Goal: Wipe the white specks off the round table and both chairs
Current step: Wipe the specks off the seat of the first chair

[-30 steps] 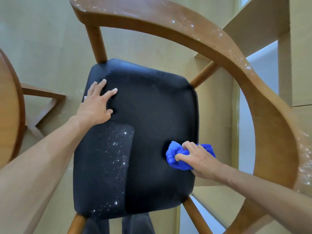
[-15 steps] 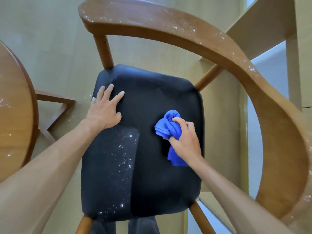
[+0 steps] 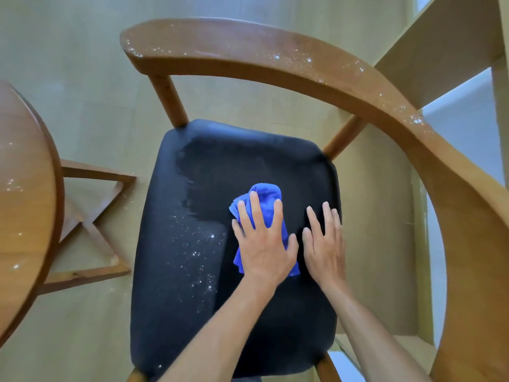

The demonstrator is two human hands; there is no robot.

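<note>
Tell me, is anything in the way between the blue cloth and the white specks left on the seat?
Nothing visible. The cloth lies under the left hand on the seat, with bare cushion between it and the specks.

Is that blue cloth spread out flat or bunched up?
Bunched up. The blue cloth sits in a crumpled wad with folds showing, pressed to the black seat under the left hand.

- Chair seat point(image 3: 248, 166): black, matt padding.
- Chair backrest point(image 3: 275, 55): smooth brown wood.
- Cloth point(image 3: 265, 193): blue, soft terry.
- Table point(image 3: 24, 194): glossy wood.
</note>
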